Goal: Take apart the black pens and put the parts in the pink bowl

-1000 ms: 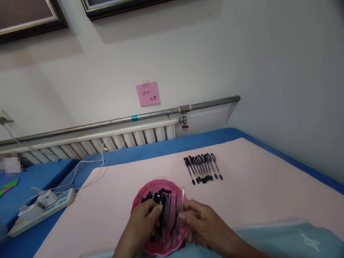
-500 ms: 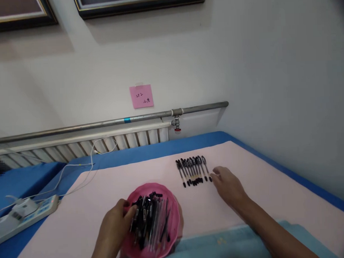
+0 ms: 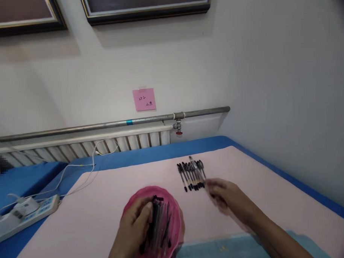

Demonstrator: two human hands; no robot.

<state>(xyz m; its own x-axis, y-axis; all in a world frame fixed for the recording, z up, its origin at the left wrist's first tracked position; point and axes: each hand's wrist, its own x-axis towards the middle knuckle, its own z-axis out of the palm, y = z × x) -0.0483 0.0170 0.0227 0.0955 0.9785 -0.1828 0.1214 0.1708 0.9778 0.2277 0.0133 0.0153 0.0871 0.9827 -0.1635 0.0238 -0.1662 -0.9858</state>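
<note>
My right hand [image 3: 225, 195] pinches one end of a pen [image 3: 197, 168], which is blurred and tilts up and to the left over a row of black-capped pens [image 3: 187, 175]. Those pens lie side by side on the pink sheet. My left hand [image 3: 135, 222] is over the pink scalloped bowl [image 3: 179, 228], its fingers closed among the contents; what they grip is hidden. Clear pen barrels [image 3: 158, 223] and black pen parts fill the bowl, partly covered by my hand.
A light blue cloth [image 3: 207, 250] lies along the near edge of the pink sheet [image 3: 106, 191]. On the left, a power strip [image 3: 46, 206] with plugs and white cables rests on the blue cover. A radiator [image 3: 138, 140] and pipe run along the wall behind.
My right hand has taken the rightmost pen from the row and moved slightly left and down with it. My left hand has shifted from the bowl's left rim further over its contents.
</note>
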